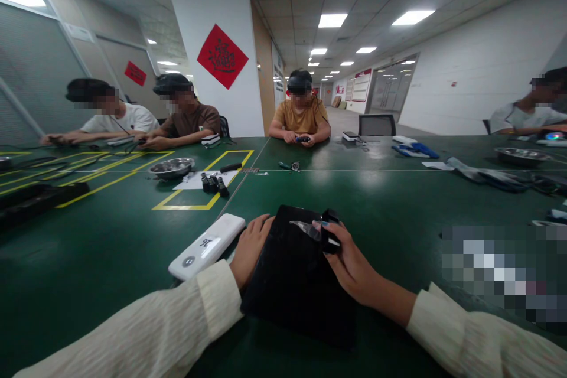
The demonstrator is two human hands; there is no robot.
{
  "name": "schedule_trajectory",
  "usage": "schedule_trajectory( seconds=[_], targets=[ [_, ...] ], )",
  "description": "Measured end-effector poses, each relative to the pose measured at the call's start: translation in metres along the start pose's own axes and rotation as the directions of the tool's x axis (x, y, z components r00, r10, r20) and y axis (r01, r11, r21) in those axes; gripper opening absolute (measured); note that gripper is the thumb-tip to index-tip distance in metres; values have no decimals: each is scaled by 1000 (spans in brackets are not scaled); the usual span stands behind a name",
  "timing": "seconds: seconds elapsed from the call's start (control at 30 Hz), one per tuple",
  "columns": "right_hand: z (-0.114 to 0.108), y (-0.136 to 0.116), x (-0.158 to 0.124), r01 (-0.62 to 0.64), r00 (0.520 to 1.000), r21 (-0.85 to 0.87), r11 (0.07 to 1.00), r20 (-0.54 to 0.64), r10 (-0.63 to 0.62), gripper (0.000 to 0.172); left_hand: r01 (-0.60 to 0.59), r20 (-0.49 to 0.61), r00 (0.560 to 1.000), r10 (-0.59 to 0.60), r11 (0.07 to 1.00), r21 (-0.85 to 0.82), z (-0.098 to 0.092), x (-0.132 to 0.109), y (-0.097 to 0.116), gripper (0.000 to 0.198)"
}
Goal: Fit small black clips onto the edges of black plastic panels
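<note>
evidently, the flat panel (292, 277) is dull black.

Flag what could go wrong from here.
1. The small black part held in the right grip might slip and scuff the flat black item.
2. The white device lies close beside the left grip; a sideways move could knock it.

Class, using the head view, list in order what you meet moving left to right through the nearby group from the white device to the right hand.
White device → left hand → flat black object → right hand.
</note>
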State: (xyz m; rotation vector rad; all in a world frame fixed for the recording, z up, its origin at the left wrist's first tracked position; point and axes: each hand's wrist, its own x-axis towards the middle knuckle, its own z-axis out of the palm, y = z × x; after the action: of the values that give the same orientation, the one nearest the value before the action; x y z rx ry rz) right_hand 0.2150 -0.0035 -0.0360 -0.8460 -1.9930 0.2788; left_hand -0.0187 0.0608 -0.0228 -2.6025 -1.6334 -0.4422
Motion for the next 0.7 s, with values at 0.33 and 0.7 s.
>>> schedule_trajectory(
  seconds=[0.33, 0.7],
  targets=[
    [-6, 3, 5, 1, 998, 13, 1000, 59, -1, 47, -55, -78, 995, 55, 998, -2, 11, 0, -8, 43],
    [-8, -10, 9, 0, 999, -73, 997, 40, 3, 41, -51, -67, 997, 49, 998, -29, 8, -1, -7, 42]
  ],
)
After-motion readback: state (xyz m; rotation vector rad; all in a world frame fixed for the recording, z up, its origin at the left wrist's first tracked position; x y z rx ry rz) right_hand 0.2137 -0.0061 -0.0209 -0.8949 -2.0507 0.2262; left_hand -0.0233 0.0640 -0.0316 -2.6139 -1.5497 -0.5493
